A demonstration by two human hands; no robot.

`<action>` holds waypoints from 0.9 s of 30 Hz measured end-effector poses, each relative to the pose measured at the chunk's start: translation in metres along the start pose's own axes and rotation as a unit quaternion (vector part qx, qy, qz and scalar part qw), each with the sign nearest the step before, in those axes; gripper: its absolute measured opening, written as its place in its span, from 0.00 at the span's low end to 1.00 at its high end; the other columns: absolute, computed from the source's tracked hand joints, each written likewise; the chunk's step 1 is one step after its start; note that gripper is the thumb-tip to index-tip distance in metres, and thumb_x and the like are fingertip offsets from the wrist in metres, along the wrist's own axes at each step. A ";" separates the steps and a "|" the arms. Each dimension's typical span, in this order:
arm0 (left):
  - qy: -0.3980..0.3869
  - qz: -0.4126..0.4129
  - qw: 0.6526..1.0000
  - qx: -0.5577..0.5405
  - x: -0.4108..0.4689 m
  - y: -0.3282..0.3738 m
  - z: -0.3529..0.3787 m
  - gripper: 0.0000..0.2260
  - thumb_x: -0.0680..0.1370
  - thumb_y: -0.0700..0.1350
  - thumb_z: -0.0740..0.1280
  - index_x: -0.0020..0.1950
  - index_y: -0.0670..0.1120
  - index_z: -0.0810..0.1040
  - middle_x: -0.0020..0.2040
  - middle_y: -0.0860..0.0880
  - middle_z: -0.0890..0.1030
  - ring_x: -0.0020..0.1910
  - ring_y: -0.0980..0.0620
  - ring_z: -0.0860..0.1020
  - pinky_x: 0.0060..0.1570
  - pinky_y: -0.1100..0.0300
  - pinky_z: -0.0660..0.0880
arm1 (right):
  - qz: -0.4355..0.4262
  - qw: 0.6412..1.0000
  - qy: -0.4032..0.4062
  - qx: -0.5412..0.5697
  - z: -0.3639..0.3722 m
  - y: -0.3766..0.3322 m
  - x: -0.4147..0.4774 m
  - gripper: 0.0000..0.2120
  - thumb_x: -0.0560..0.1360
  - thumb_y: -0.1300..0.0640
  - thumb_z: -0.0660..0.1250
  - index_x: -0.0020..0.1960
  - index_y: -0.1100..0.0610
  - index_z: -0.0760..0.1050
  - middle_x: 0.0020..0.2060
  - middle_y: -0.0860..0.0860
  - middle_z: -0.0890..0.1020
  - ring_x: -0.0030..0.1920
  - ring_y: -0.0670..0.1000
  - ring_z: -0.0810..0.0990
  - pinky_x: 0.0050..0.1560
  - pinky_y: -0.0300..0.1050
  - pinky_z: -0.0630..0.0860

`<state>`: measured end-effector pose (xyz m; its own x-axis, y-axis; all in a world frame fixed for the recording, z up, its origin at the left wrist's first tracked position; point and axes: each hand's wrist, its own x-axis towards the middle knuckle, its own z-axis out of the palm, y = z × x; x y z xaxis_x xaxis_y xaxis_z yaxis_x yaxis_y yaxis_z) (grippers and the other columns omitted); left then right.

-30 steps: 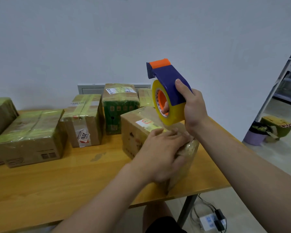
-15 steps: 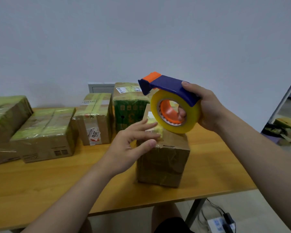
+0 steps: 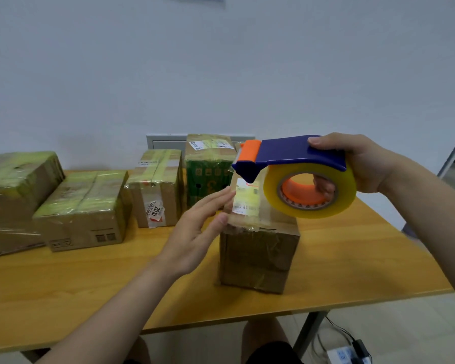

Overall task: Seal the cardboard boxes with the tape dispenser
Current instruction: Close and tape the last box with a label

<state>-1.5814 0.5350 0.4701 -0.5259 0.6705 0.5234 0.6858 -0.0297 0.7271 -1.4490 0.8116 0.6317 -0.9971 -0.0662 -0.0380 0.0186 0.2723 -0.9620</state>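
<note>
Right hand [image 3: 365, 164] grips the tape dispenser [image 3: 300, 153], fingers hooked through the roll's orange core, right over the nearest box [image 3: 258, 253] on the worktop [image 3: 90, 285]. Left hand [image 3: 195, 232] has straight fingers at that box's upper left edge. More taped boxes [image 3: 84, 208] sit behind, all closed up, so can't see what's inside.

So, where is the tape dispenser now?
In the head view, right of centre: the right hand holds the tape dispenser over the nearest cardboard box.
</note>
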 end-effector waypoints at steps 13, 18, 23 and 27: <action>0.020 -0.115 0.982 -0.147 0.001 -0.002 0.041 0.28 0.79 0.73 0.46 0.78 0.71 0.63 0.75 0.66 0.70 0.74 0.66 0.67 0.72 0.64 0.68 | -0.026 0.997 0.072 0.031 0.024 0.016 0.021 0.25 0.74 0.40 0.68 0.57 0.61 0.81 0.30 0.56 0.81 0.27 0.52 0.79 0.32 0.46 0.79; 0.001 -0.066 0.993 -0.096 0.010 -0.011 0.027 0.27 0.75 0.76 0.58 0.67 0.63 0.78 0.73 0.62 0.67 0.76 0.56 0.66 0.69 0.43 0.75 | -0.034 0.996 0.080 0.036 0.023 0.020 0.024 0.23 0.78 0.43 0.63 0.58 0.62 0.78 0.28 0.52 0.81 0.26 0.50 0.78 0.31 0.44 0.78; -0.039 -0.075 0.994 -0.072 0.029 -0.008 0.013 0.27 0.68 0.68 0.73 0.64 0.59 0.78 0.70 0.56 0.68 0.69 0.57 0.72 0.62 0.53 0.79 | -0.037 0.997 0.069 0.013 0.022 0.020 0.027 0.20 0.77 0.41 0.64 0.46 0.58 0.83 0.27 0.55 0.79 0.26 0.52 0.77 0.32 0.45 0.78; -0.036 -0.106 0.976 -0.187 0.015 -0.014 0.038 0.43 0.68 0.75 0.70 0.78 0.59 0.63 0.76 0.47 0.66 0.74 0.45 0.71 0.68 0.43 0.76 | -0.033 0.998 0.046 0.007 0.021 0.020 0.028 0.19 0.76 0.42 0.64 0.45 0.57 0.84 0.28 0.55 0.80 0.27 0.52 0.79 0.33 0.46 0.79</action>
<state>-1.5799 0.5742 0.4510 -0.5901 0.7407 0.3211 0.3272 -0.1442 0.9339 -1.4751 0.7952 0.6057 -0.9988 0.0055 0.0491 -0.0460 0.2570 -0.9653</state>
